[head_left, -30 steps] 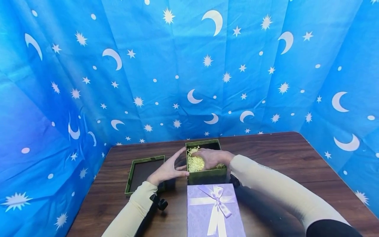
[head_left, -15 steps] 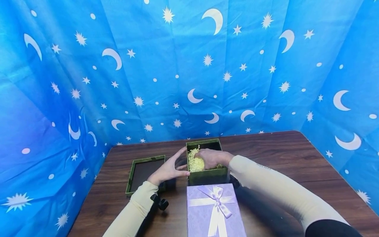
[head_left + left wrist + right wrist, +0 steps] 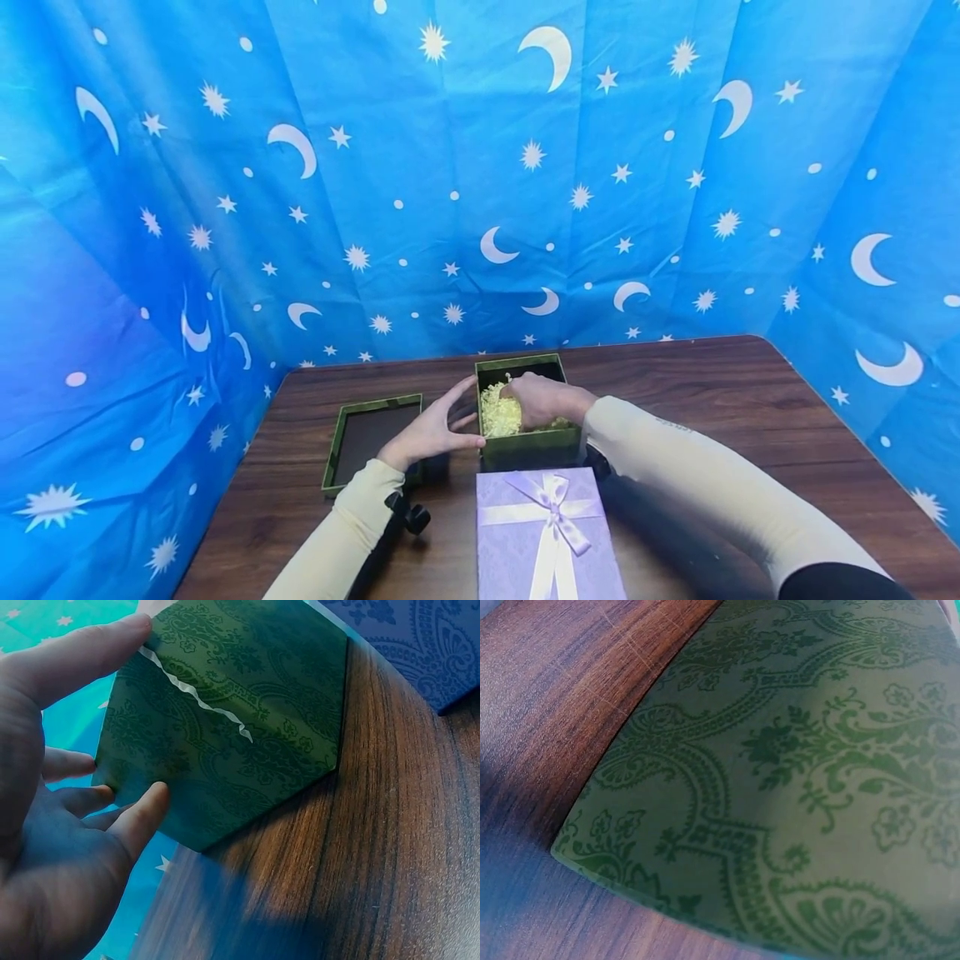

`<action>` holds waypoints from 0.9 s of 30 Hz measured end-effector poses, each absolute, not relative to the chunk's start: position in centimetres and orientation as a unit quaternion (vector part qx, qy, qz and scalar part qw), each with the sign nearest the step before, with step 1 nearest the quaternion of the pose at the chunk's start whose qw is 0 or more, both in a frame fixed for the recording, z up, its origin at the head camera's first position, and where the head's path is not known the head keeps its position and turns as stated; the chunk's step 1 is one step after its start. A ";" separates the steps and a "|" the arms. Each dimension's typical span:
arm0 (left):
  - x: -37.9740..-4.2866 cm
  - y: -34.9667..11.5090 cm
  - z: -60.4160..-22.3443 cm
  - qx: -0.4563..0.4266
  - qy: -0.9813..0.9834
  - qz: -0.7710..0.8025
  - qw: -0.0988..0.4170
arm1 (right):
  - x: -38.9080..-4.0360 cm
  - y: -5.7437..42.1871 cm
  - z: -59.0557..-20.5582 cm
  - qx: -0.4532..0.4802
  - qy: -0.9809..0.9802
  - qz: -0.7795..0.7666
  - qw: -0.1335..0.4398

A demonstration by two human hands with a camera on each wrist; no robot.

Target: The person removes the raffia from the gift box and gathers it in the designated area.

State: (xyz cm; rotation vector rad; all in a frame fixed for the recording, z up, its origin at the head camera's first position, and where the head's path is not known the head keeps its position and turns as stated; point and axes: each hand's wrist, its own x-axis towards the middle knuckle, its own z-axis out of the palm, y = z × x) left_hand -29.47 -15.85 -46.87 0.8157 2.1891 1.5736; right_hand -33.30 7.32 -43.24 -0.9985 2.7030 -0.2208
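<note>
A green patterned box [image 3: 528, 451] stands uncovered towards the back of the table, with pale yellow shredded paper [image 3: 498, 414] inside. My left hand [image 3: 427, 433] is at the box's left side, fingers spread and fairly straight, the thumb by its front left corner. In the left wrist view, fingertips touch the green wall, and a thin pale paper strand [image 3: 196, 694] hangs down it. My right hand [image 3: 545, 402] reaches into the box from the right, down at the shredded paper; its fingertips are hidden. The right wrist view shows only the box's outer wall [image 3: 780, 787] and the tabletop.
Left of the box lies a shallow green-rimmed lid [image 3: 327, 458], dark side up, partly behind the left hand. A lilac gift box [image 3: 498, 554] with a ribbon bow [image 3: 555, 510] sits in front. A blue cloth [image 3: 420, 150] with moons and stars hangs behind the table.
The right hand has shifted slightly within the box, its knuckles now a little higher and more bent. The left hand stays at the box's side. The head view has tilted slightly.
</note>
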 end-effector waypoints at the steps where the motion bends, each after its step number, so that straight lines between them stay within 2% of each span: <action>1: -29.5 -15.8 -46.9 0.289 0.765 0.553 0.161 | -33.3 7.3 -43.2 -0.338 0.930 -0.074 0.127; 17: -29.6 -15.6 -46.8 0.277 0.774 0.545 0.166 | -33.7 7.6 -42.7 -0.317 0.936 -0.108 0.113; 23: -29.4 -15.6 -46.8 0.269 0.774 0.548 0.171 | -33.7 7.7 -42.2 -0.304 0.936 -0.126 0.125; 27: -29.5 -15.7 -46.8 0.273 0.770 0.550 0.172 | -33.8 8.1 -41.5 -0.302 0.936 -0.144 0.110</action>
